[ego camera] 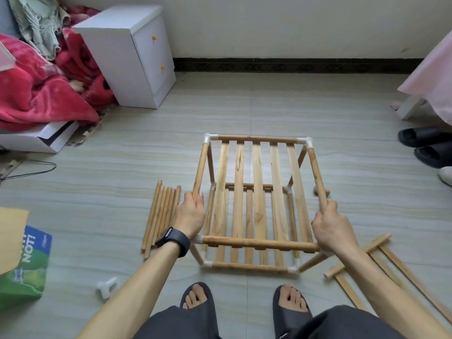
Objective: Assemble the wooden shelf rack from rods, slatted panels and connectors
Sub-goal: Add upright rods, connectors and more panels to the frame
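A two-tier wooden rack stands on the tiled floor in front of my feet, its rods joined by white corner connectors. A slatted panel forms its top tier and another its lower tier. My left hand is closed around the top left side rod. My right hand grips the top right side rod. A bundle of loose rods lies on the floor left of the rack. A loose slatted panel lies to the right. One spare white connector lies at lower left.
A white bedside cabinet and a red blanket fill the far left. A green and blue box sits at the left edge. Black slippers and a pink cloth are at the right. A small wooden piece lies right of the rack.
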`<move>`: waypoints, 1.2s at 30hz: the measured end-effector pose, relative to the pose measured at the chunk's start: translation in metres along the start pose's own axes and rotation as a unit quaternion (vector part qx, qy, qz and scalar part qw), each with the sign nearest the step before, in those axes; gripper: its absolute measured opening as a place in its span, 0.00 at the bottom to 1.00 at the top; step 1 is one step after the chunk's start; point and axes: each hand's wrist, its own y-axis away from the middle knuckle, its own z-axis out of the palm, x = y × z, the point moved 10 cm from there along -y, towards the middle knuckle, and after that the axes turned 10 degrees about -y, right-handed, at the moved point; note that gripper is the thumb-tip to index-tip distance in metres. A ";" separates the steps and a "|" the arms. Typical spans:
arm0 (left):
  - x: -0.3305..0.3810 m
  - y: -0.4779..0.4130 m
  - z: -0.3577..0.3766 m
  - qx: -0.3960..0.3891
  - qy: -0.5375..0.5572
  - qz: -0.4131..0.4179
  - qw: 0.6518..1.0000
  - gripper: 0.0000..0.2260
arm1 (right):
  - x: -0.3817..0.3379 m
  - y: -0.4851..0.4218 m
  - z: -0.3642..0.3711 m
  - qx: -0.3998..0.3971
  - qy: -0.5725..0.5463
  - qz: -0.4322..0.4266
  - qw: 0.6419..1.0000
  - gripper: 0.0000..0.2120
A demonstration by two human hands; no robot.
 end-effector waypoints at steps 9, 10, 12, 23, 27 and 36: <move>0.001 -0.002 0.001 0.024 -0.010 -0.003 1.000 0.11 | -0.001 0.004 -0.010 0.044 0.027 0.001 0.999 0.13; 0.001 -0.001 -0.001 0.026 -0.009 -0.003 1.000 0.10 | -0.004 0.006 -0.013 0.053 0.031 -0.008 0.998 0.15; -0.002 0.001 -0.005 0.034 0.003 -0.013 0.999 0.09 | -0.011 0.011 -0.017 0.065 0.027 -0.038 0.997 0.19; -0.025 0.015 0.002 -0.044 0.145 -0.033 0.988 0.18 | -0.139 0.050 0.023 0.045 0.084 -0.368 0.925 0.22; -0.038 0.018 0.006 -0.079 0.128 -0.024 0.988 0.21 | -0.199 0.055 0.068 -0.043 0.102 -0.408 0.906 0.24; -0.157 -0.009 0.019 -0.121 -0.047 -0.119 0.984 0.18 | -0.255 0.033 0.169 -0.156 0.176 -0.410 0.881 0.33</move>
